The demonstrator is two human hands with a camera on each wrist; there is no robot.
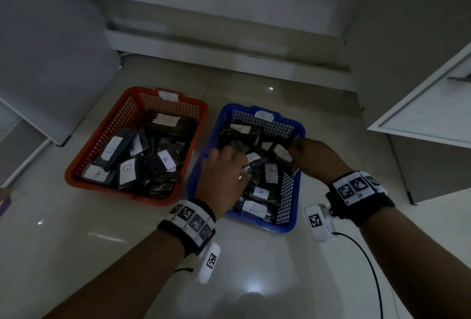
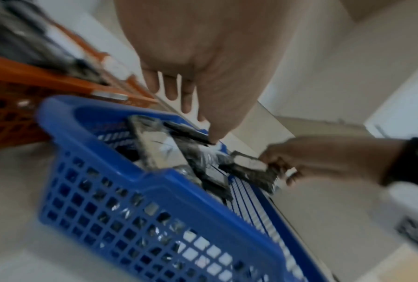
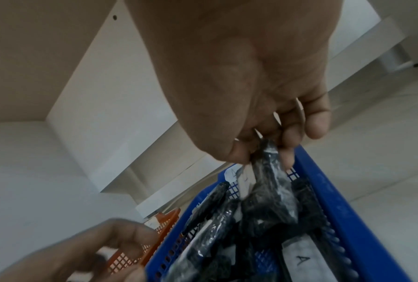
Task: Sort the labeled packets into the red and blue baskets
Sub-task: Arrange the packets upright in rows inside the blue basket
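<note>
A dark plastic packet with a white label dangles over the blue basket, right side, pinched at its top edge between the right hand's thumb and curled fingers. The left hand hovers over the basket's near-left part, fingers straight and slightly spread, holding nothing. A-labelled packets fill the blue basket; the red basket just beside it holds B-labelled ones, both on the pale tiled floor.

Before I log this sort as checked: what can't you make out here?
- Held packet label: blurred in both wrist views, half covered by the right hand in the head view.
- Left hand: motion-blurred; anything under its palm is hidden.
- Tags on the red basket and blue basket: too faint.
</note>
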